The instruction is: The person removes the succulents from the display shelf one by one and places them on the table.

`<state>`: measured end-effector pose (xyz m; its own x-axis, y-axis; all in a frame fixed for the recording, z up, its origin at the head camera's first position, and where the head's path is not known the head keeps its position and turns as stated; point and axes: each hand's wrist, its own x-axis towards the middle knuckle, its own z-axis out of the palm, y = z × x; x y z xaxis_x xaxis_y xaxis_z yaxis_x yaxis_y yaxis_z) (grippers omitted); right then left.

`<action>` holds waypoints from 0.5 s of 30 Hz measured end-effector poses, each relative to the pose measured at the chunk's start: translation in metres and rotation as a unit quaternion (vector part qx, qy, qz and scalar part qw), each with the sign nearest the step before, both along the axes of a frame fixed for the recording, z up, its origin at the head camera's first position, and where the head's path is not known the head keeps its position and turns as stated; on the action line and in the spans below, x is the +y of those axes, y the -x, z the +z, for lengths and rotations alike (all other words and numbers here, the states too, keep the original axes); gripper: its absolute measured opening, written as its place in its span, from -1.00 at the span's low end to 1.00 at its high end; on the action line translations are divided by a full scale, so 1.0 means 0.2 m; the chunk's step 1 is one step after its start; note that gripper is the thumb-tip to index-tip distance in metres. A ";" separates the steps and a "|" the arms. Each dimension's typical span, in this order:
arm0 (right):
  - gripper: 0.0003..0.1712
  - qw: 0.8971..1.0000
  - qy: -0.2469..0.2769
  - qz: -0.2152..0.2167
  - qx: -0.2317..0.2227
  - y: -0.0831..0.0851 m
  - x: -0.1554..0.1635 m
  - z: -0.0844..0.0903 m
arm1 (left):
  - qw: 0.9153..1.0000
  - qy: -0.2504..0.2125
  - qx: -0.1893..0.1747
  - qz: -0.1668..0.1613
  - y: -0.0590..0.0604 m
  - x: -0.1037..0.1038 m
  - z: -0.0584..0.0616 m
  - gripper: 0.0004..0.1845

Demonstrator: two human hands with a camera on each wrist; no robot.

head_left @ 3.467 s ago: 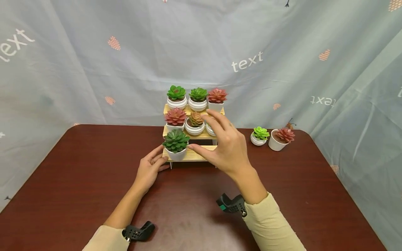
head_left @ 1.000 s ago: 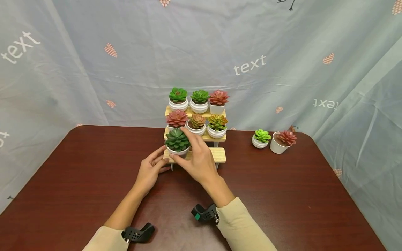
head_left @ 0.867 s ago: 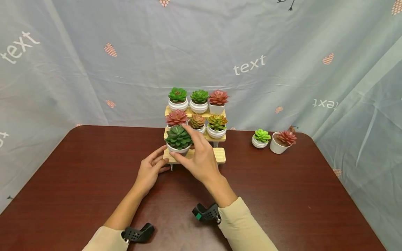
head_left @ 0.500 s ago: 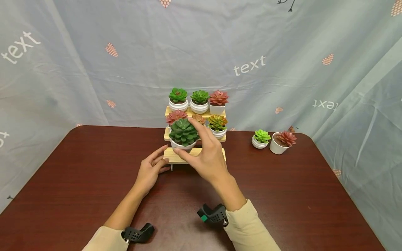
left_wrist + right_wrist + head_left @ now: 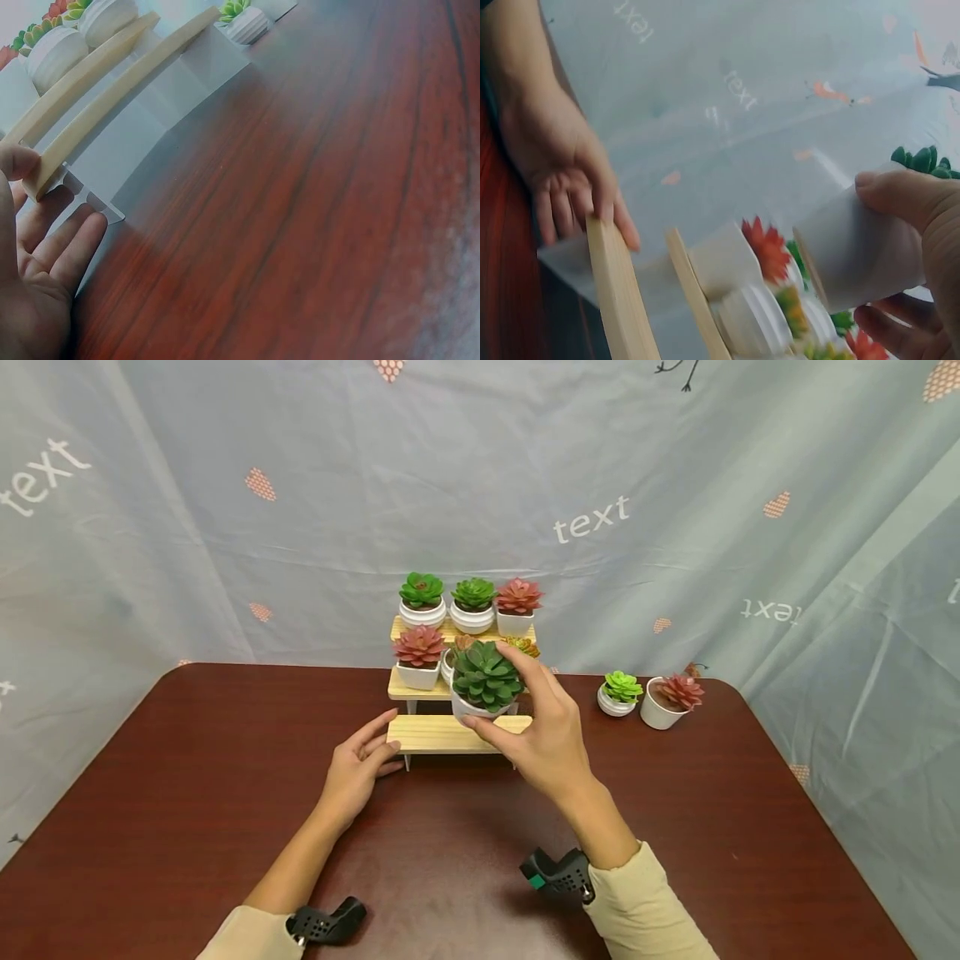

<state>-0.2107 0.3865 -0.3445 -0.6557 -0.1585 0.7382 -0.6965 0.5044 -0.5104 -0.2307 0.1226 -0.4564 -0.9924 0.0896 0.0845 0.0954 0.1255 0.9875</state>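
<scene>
Green succulent pot (image 5: 485,681): lifted off bottom step's left end, now carried above its right end.
Right hand (image 5: 543,739): fingers curled round pot.
Left hand (image 5: 358,768): spread, steadying wooden stand (image 5: 442,733), probably touching.
Meaning: pot being relocated rightward.

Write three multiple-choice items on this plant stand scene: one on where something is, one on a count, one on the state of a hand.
1. Where is the dark green plant in its white pot?
A. Held in the air over the bottom step
B. Standing on the top step
C. On the table beside the right edge

2. How many pots stand on the table to the right of the stand?
A. None
B. Two
C. Four

3. What is the left hand doing?
A. Lifting a pot
B. Resting flat far from the stand
C. Touching the left end of the bottom step

Answers:
1 A: the right hand grips the pot above the bare step.
2 B: a light green plant and a red plant stand there.
3 C: its fingertips meet the step's end.
</scene>
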 end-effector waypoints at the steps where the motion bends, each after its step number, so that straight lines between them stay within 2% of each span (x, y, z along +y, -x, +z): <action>1: -0.06 1.000 0.000 -0.001 0.007 0.00 0.02 0.00 | 1.000 0.001 0.000 -0.001 0.00 0.00 0.00 -0.45; 7: -0.05 0.999 -0.007 -0.020 0.040 0.02 0.18 -0.01 | 1.000 -0.002 0.006 -0.006 0.00 0.00 -0.01 -0.45; 15: -0.04 0.997 0.000 -0.052 0.054 0.02 0.38 -0.02 | 1.000 -0.003 0.007 -0.005 0.00 0.00 0.00 -0.44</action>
